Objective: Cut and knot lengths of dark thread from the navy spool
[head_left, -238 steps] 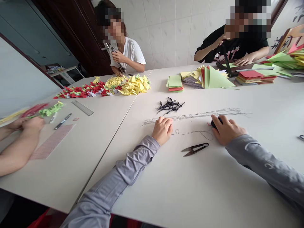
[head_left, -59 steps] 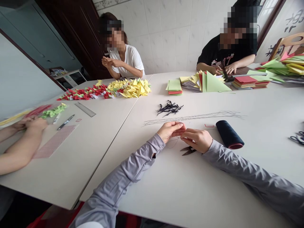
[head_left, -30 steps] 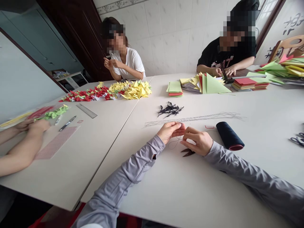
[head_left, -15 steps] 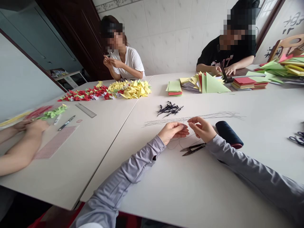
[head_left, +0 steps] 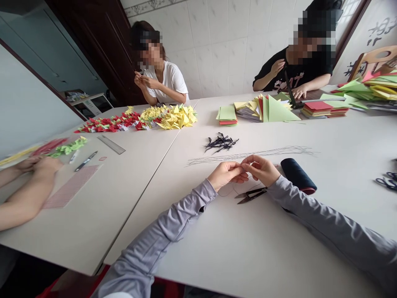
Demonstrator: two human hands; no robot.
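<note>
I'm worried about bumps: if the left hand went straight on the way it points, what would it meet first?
Probably the right hand, directly in front of the left hand; depth leaves it unclear whether the two touch.

Along the far side of the pale counter [head_left: 192, 256], a heap of folded paper shapes [head_left: 178, 117] runs from red to yellow. To its right are a stack of green and red paper [head_left: 227, 116] and a large green paper triangle [head_left: 277, 111]. Nearer, on the left, lie a ruler [head_left: 111, 145], a pen [head_left: 86, 161] and a pinkish sheet [head_left: 70, 190]. Behind the counter is a tiled wall [head_left: 217, 41].
</note>
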